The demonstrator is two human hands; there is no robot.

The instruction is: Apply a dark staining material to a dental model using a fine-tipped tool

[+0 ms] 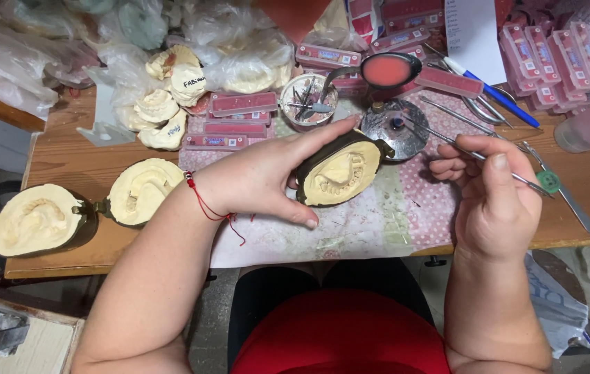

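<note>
Holding the dark oval flask half (340, 170) tilted up in my left hand (260, 176), fingers wrapped over its far rim and thumb under its near edge, I keep its cream plaster face with the arch of tooth sockets turned toward me, above the patterned cloth (378, 221) on the surface (73, 163). My right hand (492, 187) pinches a thin metal instrument (489, 163), its tip pointing left toward the mould, not touching it. I judge this the working of the plaster cavity. My next move, I think, calls for a steady tilt and a light, precise tip. Two more plaster-filled flask halves (87, 208) lie at the left.
</note>
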